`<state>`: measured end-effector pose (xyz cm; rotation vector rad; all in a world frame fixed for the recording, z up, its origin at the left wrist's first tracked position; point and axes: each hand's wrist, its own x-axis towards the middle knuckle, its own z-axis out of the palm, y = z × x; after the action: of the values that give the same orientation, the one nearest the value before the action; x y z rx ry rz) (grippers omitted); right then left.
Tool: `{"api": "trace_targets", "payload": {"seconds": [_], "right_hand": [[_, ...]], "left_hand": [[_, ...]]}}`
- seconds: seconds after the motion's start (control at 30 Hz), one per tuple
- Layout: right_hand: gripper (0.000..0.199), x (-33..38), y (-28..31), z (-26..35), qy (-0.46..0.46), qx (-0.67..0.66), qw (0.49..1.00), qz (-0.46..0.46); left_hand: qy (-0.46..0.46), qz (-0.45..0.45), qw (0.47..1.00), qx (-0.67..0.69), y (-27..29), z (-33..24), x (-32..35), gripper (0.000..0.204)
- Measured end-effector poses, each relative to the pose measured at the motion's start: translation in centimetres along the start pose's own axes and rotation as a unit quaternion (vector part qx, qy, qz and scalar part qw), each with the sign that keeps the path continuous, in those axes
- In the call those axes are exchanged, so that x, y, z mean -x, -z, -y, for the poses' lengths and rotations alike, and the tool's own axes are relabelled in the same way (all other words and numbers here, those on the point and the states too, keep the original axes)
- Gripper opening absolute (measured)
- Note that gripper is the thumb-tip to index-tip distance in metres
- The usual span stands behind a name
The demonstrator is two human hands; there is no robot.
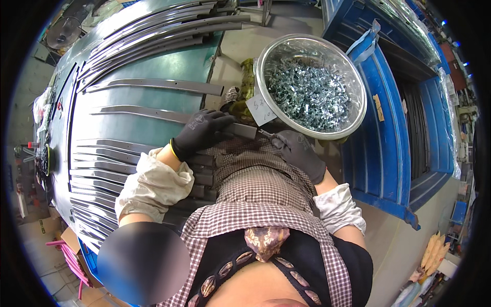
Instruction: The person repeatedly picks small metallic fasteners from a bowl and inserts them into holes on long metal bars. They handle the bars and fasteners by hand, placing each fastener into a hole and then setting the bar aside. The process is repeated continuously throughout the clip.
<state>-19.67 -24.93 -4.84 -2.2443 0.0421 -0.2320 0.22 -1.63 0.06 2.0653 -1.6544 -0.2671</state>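
At centre frame I am seeing my left hand [202,132] gripping a grey metal strip [240,130], fingers clenched around it, while my right hand [299,153] is pinching a small metal clip [266,134] at the strip's end. Just beyond, one steel bowl [358,82] of clips is carrying a white paper label [260,108]. More strips are lying on the bench [169,66], upper left.

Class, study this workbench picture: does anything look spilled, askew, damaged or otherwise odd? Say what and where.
Nothing is spilled or broken. The small metal clips stay inside the steel bowl. The grey metal strips on the table fan out unevenly, and one end lies under the left hand near the right hand.
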Motion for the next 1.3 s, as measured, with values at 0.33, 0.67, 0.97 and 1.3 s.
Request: {"api": "trace_targets", "payload": {"seconds": [0.33,0.67,0.97,1.3], "right_hand": [[0.025,-0.6,0.1,-0.2,-0.022,-0.001,0.995,0.097],[0.017,-0.7,-0.6,0.2,0.069,-0.024,0.997,0.010],[0.013,-2.3,-1.7,2.3,0.126,0.241,0.962,0.029],[0.033,-3.8,6.8,-5.0,-0.096,0.255,0.962,-0.005]], "left_hand": [[-0.030,-0.015,0.999,-0.015,-0.5,0.9,0.2,0.042],[-0.034,-0.017,0.999,-0.008,-0.5,1.2,0.2,0.039],[-0.015,0.020,1.000,-0.010,0.1,0.6,0.2,0.033],[-0.009,-0.134,0.991,0.005,2.4,5.0,1.2,0.028]]}}
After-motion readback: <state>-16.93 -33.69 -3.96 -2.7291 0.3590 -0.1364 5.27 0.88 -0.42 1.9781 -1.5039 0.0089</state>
